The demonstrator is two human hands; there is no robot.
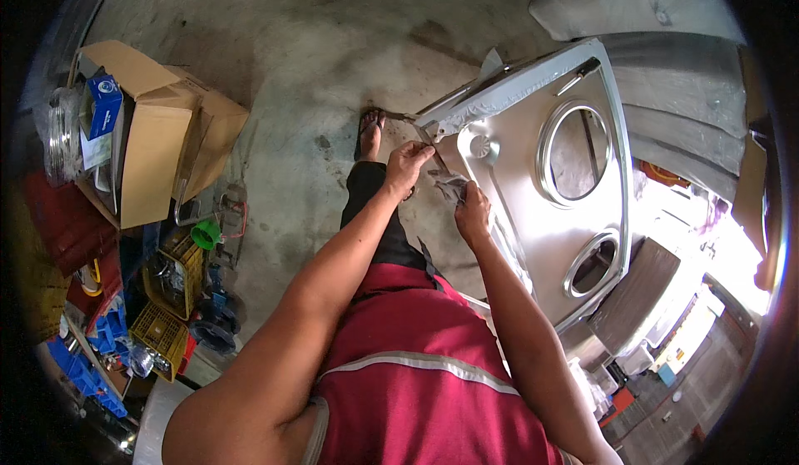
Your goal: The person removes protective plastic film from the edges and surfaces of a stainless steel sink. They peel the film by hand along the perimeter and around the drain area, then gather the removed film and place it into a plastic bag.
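A silvery sheet-metal panel [524, 157] with two large round openings stands at my right, its raised rim partly covered by clear film. My left hand [408, 168] is at the panel's near left corner, thumb and fingertips pinched together beside a narrow strip along the edge. What it pinches, if anything, is too small to make out. Just to the right, my right hand [473, 214] is closed on a crumpled piece of greyish plastic film [452, 185]. A screwdriver [578, 76] with a dark handle lies on the panel's far side.
Open cardboard boxes [158, 157] stand at the left, with a blue box [101, 106] on top. Nearer are yellow crates [161, 332] and a green cup-like object [205, 234]. Film-wrapped bulky items [641, 7] line the far right. My foot [371, 136] is on the concrete floor.
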